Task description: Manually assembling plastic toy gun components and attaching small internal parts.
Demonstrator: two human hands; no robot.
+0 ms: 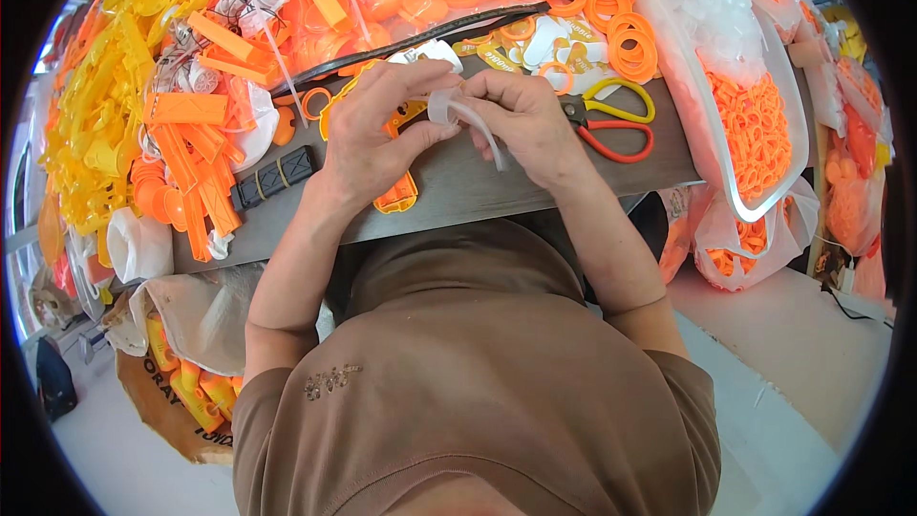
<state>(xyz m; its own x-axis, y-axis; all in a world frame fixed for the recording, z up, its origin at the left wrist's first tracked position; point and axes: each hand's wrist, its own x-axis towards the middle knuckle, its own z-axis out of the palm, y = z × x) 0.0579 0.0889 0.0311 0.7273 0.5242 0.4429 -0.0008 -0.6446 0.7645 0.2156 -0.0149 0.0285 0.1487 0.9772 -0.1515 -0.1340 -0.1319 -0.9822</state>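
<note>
A translucent white plastic piece with a ring-like top and a curved tail (480, 124) is held between my two hands over the near part of the table. My left hand (368, 134) pinches its ring-like end between thumb and fingers. The fingers of my right hand (525, 124) are closed on it from the other side. Beneath my left hand lies a yellow and orange plastic body (397, 193), partly hidden by that hand. Scissors (611, 119) with one yellow and one red handle lie just right of my right hand.
Orange strips (196, 158) and yellow plastic parts (95, 124) pile up on the left, near a black banded block (273, 178). Orange rings (632, 46) and a black strap (411, 41) lie behind my hands. A white tub (800, 124) of small orange rings stands right.
</note>
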